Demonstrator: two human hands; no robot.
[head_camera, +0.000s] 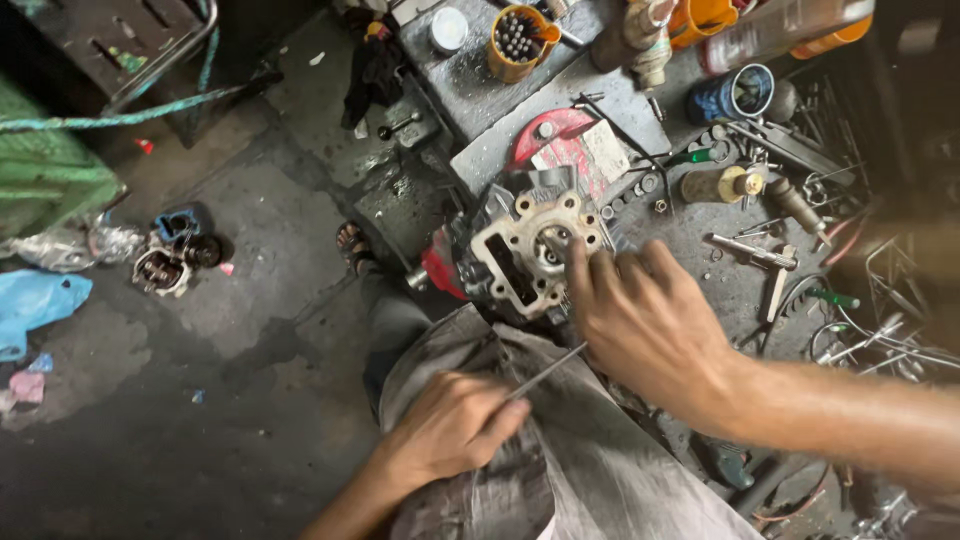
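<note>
Cast-metal engine part (527, 255) at centre frame, just toward 12 o'clock — pale gasket face with a rounded-square outline, bolt lugs at the corners, round bore in the middle, rectangular slot on its 9 o'clock side; greasy dark body below, red fitting (440, 272) at its 8 o'clock. Gasket face turned up toward camera; long axis roughly 8-to-2 o'clock. Sitting at the edge of a grimy grey metal bench (700, 260), partly over a crumpled grey sack cloth (590, 460) draped at 6 o'clock. Right hand (650, 320) reaching in from 4 o'clock, forearm long and straight, palm down, fingers (580, 262) spread and pressed on the part's 4 o'clock corner — touching, not wrapped round it. Left hand (450, 425) coming up from 7 o'clock, curled tight round the near end of a thin bright metal rod (548, 370); rod slim, straight, pointing toward 2 o'clock, its tip ending just short of the right wrist. Hands near each other, not touching. Bench clutter from 12 to 3 o'clock: orange cup of bits (518, 40), blue can (735, 95), brass-coloured cylinder (720, 185), loose sockets and wire. Oily concrete floor (200, 380) toward 9 o'clock, with a smaller dirty engine piece (165, 265) and blue plastic scrap (35, 305).
</note>
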